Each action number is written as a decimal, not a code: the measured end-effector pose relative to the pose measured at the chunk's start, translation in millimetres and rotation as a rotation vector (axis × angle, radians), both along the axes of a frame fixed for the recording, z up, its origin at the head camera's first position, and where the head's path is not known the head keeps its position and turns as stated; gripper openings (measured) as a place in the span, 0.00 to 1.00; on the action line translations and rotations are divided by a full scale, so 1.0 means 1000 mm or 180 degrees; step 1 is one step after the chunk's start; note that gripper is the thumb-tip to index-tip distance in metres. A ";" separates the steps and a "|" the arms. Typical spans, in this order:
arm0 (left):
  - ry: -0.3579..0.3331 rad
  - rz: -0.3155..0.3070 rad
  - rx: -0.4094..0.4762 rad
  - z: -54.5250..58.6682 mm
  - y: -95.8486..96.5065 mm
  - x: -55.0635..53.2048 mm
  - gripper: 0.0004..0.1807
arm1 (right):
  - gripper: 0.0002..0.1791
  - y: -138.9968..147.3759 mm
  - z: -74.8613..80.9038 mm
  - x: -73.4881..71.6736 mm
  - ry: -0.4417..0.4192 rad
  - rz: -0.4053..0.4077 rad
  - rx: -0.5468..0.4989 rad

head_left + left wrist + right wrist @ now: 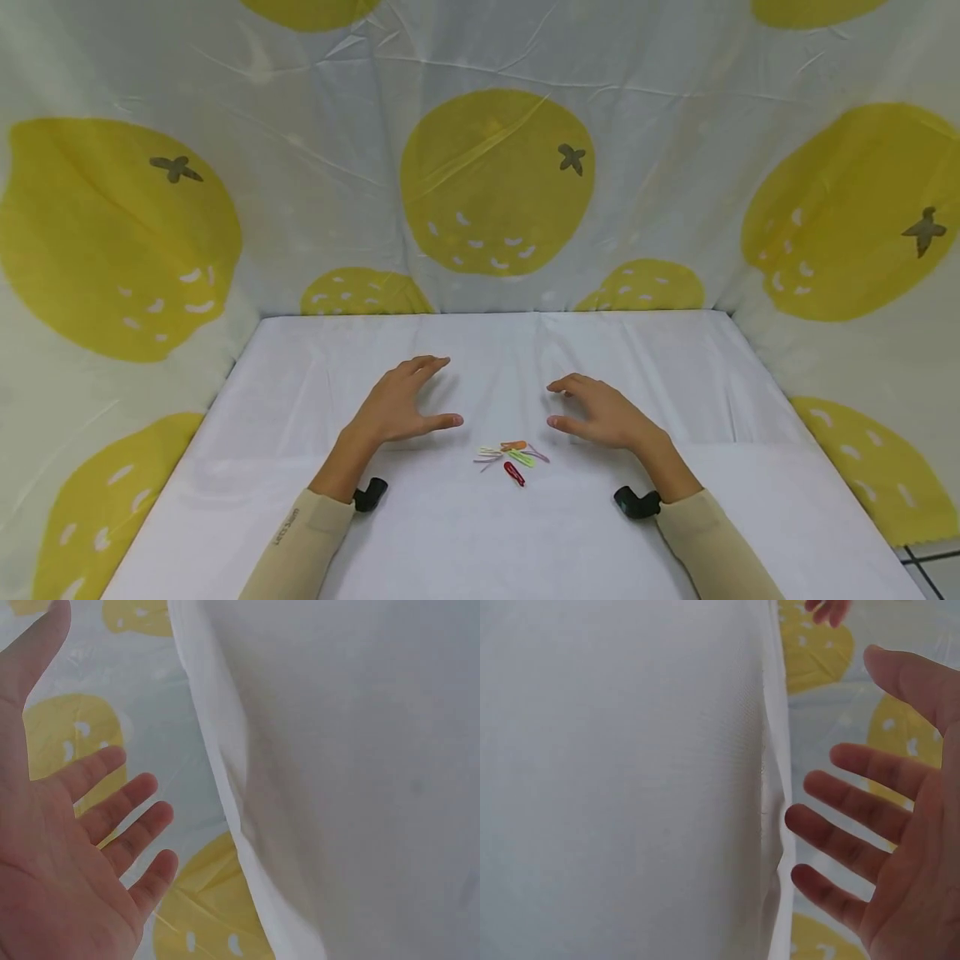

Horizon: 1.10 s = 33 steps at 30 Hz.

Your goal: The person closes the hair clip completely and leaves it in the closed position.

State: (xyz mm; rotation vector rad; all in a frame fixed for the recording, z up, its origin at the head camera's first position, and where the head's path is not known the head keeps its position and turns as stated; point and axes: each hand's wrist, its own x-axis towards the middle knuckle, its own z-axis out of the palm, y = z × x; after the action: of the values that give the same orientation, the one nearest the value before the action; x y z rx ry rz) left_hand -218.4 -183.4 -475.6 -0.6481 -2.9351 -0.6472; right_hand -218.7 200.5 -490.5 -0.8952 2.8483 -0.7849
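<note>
Lying as a small pile of bright pieces [521, 457] on the white table [480, 546], between left hand [405, 406] and right hand [606, 414], but closer to the body than either thumb: inward and back toward the person from both sets of fingers. Judging from the head view, would call the right thumb slightly nearer to the red piece [514, 474] and to the orange piece [513, 446]; much the same gap from each thumb to its own end of the pile.

Can follow the long axis of the red piece aslant, from far left to near right, just in front of the rest. Similar slant in the green piece [522, 458]; closer to side-to-side in the orange piece, along the far edge. Can also make out thin pale and lilac strips [489, 457] poking out to the left and lilac strips [537, 453] to the right. Too small to name for certain; could pass for hair clips.

On the left hand, fingers spread and only lightly bent, thumb well apart, palm bare in the left wrist view: gripping nothing, touching nothing. On the right hand, fingers likewise fanned with a slight bend and the thumb held away: nothing gripped, nothing touched. Both apparently raised over the table, judging by the shadows; cannot tell how high.
</note>
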 end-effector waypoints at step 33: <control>-0.0382 -0.0634 -0.0207 0.000 0.035 0.024 0.37 | 0.13 -0.020 -0.003 0.017 -0.0560 0.0681 -0.0095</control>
State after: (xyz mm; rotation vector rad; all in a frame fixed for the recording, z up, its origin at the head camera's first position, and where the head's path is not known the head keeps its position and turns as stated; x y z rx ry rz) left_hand -194.4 -148.6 -475.9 -0.9502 -3.0381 -0.6298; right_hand -201.8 180.0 -493.5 -1.0556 2.5452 -0.8365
